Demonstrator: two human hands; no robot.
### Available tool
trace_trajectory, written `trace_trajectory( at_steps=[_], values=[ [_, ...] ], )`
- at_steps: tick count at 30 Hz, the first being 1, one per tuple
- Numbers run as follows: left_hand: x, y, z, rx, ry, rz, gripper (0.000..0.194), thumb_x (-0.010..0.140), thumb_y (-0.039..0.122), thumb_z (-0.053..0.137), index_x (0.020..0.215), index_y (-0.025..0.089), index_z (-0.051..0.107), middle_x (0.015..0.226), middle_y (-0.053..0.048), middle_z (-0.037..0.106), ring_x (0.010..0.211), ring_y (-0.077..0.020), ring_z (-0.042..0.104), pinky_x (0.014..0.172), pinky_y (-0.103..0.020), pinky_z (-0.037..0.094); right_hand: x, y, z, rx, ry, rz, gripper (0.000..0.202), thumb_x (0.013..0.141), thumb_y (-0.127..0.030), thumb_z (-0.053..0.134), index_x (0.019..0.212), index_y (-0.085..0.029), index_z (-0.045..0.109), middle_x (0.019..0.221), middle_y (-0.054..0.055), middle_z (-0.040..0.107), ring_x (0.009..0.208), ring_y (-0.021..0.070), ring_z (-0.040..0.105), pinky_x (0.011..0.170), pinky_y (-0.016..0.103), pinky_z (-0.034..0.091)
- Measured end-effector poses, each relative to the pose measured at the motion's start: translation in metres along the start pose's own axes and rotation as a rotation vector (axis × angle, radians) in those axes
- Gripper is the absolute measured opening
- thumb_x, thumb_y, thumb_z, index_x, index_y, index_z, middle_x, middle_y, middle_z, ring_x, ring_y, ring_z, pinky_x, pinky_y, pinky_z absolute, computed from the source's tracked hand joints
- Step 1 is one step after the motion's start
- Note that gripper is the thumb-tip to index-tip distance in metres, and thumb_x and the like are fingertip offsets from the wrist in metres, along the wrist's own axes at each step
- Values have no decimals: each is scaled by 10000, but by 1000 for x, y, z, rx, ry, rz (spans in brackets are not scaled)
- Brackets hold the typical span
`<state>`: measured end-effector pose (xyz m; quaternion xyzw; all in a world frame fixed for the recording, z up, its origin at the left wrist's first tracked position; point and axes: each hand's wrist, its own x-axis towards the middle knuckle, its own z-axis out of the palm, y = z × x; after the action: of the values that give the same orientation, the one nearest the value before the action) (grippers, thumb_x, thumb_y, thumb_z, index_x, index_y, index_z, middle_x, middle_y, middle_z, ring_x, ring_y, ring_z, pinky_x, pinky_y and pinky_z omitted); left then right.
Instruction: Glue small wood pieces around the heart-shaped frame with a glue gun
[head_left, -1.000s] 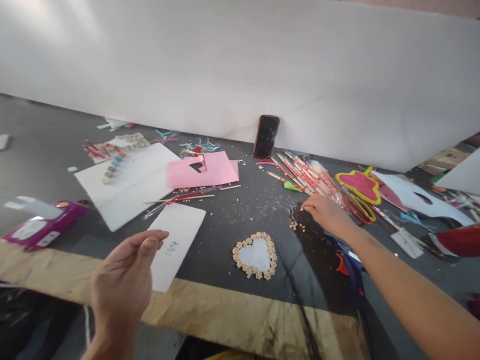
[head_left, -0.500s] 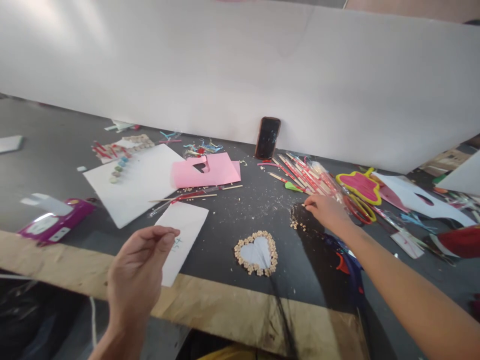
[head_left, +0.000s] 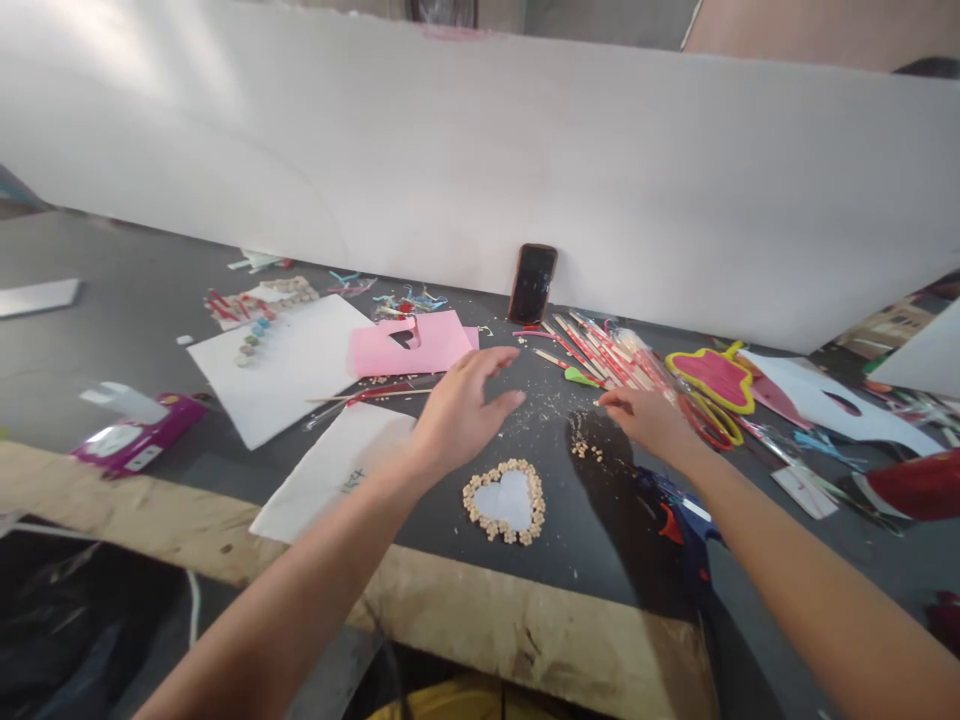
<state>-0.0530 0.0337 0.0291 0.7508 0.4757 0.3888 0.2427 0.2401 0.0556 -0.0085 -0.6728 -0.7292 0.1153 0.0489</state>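
My left hand [head_left: 466, 418] hovers above the table, fingers and thumb apart, with nothing in it. My right hand [head_left: 646, 422] is pinched, a small pale wooden piece [head_left: 598, 403] just showing at its fingertips. Below that hand lies a scatter of small wooden pieces [head_left: 586, 448], partly in shadow. Nearer to me, between the two arms, rests a white heart [head_left: 504, 500] edged with small, round wooden pieces. A blue glue gun [head_left: 688, 515] with an orange trigger lies by my right forearm.
A phone [head_left: 533, 284] leans on the white board behind. Chopsticks in red-printed wrappers [head_left: 600, 350] and yellow-handled scissors [head_left: 716, 420] lie right. Left are pink paper [head_left: 442, 340], white sheets [head_left: 292, 375] and a purple device [head_left: 139, 435]. The wooden table edge [head_left: 480, 590] runs along the front.
My left hand has moved right and forward from the table's front left and has gone from pinched to open. A dark strand over the heart has left it. My right hand stays near the loose pieces.
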Motion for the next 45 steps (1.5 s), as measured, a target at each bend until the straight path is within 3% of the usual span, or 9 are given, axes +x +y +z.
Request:
trace_trajectory(
  at_steps=[5,9,16,22,27,32,36,40,45],
  values=[
    [61,12,60,220,-290,82,254,848,253,612,1095,247,672,1254,-55,608,1226,-292,463,1019,-500,367,-6,-8,-3,135,21,-40,286,919,-366,551,1132,-181,597,1144,66,620,951,176,619,819,385,531],
    [76,13,101,304,-451,96,144,832,316,653,949,263,718,1235,-30,613,1247,-324,429,997,-551,367,-11,-11,0,225,72,-72,272,922,-361,547,1123,-186,601,1147,67,621,967,175,617,843,395,523],
    [77,9,125,403,-595,130,330,927,335,568,1209,165,556,1244,-99,566,1071,-232,588,904,-452,508,-26,0,-5,339,210,1,239,911,-378,557,1004,-170,630,980,38,666,838,147,631,778,352,522],
    [80,5,126,402,-652,109,306,917,315,581,1190,175,580,1253,-94,571,1125,-247,563,947,-482,476,-43,11,-20,381,344,131,290,814,-472,611,716,-199,589,611,-12,616,613,151,581,601,285,432],
    [82,11,110,324,-620,93,419,815,340,657,1230,324,605,1292,-43,604,1259,-325,457,1002,-563,359,-44,10,-11,451,272,112,254,883,-384,551,1006,-175,626,742,0,667,609,123,601,592,271,469],
    [76,14,102,270,-554,99,692,795,510,628,1412,284,411,1423,-91,487,1308,-371,380,1003,-572,340,-41,-6,-9,458,140,35,298,930,-402,527,1070,-153,610,914,22,656,744,126,629,691,320,537],
    [70,13,103,250,-481,85,739,801,525,619,1442,276,348,1470,-103,430,1329,-388,341,1009,-580,318,-39,-17,-9,402,74,-11,285,917,-381,551,1098,-168,610,1086,53,639,922,173,627,805,378,532],
    [69,12,96,215,-372,34,462,894,469,504,1312,272,511,1317,-75,584,1198,-315,498,972,-511,370,-37,-13,-1,315,4,7,300,914,-365,561,1149,-180,588,1146,67,617,952,178,620,819,390,531],
    [69,8,73,177,-284,-17,328,916,398,444,859,196,696,855,-65,706,893,-253,621,888,-457,419,-35,-6,1,211,16,52,304,915,-363,558,1164,-190,582,1183,74,603,990,186,610,845,403,523]
  ],
)
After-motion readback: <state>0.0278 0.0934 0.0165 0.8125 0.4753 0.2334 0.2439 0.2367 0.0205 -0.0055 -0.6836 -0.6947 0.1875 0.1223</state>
